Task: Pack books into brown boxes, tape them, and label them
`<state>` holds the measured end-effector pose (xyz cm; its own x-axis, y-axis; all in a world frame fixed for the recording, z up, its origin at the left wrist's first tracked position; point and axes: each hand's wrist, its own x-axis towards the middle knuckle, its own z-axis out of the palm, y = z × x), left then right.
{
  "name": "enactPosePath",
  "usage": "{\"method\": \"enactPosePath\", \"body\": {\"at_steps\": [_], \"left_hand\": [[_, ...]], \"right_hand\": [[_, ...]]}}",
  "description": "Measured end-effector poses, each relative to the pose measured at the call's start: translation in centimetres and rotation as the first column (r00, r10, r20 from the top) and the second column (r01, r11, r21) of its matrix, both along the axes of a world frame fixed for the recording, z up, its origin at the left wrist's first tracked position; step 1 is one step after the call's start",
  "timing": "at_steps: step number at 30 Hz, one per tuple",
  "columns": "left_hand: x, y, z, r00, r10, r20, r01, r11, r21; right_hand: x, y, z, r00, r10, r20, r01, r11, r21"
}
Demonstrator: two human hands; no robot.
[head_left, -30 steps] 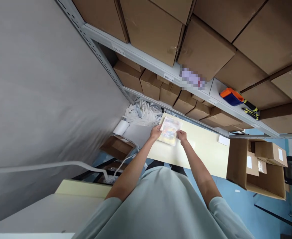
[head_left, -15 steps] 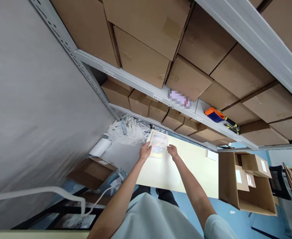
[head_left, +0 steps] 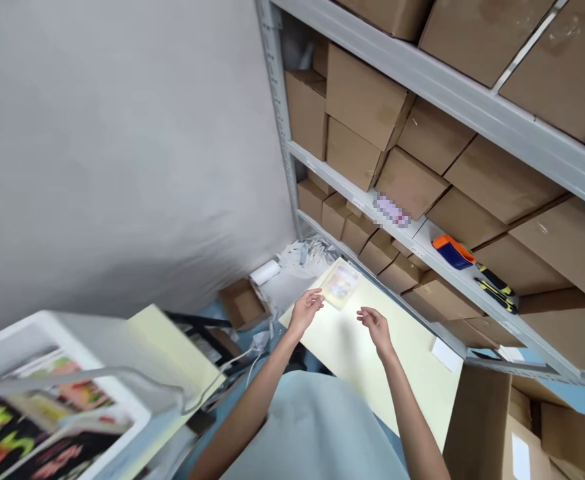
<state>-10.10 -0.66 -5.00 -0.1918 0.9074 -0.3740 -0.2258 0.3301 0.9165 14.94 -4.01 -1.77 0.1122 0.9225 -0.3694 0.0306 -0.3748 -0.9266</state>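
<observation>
A flat, clear-looking packet with a blurred coloured print (head_left: 341,284) lies at the far left end of the pale yellow tabletop (head_left: 397,360). My left hand (head_left: 307,312) hovers by the packet's near left corner, its fingers loosely stretched and holding nothing; whether a fingertip touches the packet I cannot tell. To the right, apart from the packet, my right hand (head_left: 375,328) hangs over the table with its fingers half curled and apart, also without anything in it.
Metal shelving (head_left: 352,190) full of cardboard boxes runs behind the table. An orange and blue tape dispenser (head_left: 453,252) and yellow-black cutters (head_left: 496,293) lie on a shelf. An open carton (head_left: 245,303) stands left, a white bin of printed packets (head_left: 147,407) nearer. Cartons (head_left: 477,413) stand right.
Both hands have let go of the packet, which now lies on the table, and have drawn back toward me. The view has turned left, bringing the white bin into sight.
</observation>
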Motion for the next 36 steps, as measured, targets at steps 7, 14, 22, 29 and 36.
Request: {"method": "enactPosePath", "body": {"at_steps": [7, 14, 22, 29, 36], "left_hand": [[-2.1, -9.9, 3.9, 0.983, 0.178, -0.037, -0.177, 0.984, 0.028], [-5.9, -20.9, 7.5, 0.889, 0.453, -0.07, -0.444, 0.889, 0.113], [-12.4, -33.1, 8.0, 0.685, 0.728, -0.016, -0.712, 0.674, 0.196], [-20.2, -46.0, 7.6, 0.548, 0.836, 0.002, -0.817, 0.535, 0.215], [-28.0, -59.5, 5.9, 0.311, 0.95, 0.009, -0.937, 0.305, 0.167]], "right_hand": [[-1.3, -0.6, 3.0, 0.962, 0.273, -0.015, -0.267, 0.949, 0.166], [-9.3, -3.2, 4.8, 0.806, 0.592, -0.027, -0.574, 0.791, 0.214], [-20.1, -9.9, 7.4, 0.583, 0.811, 0.038, -0.79, 0.555, 0.261], [-33.4, -20.7, 7.3, 0.324, 0.943, 0.075, -0.922, 0.296, 0.25], [-46.2, -33.3, 4.2, 0.059, 0.998, 0.02, -0.987, 0.055, 0.15]]}}
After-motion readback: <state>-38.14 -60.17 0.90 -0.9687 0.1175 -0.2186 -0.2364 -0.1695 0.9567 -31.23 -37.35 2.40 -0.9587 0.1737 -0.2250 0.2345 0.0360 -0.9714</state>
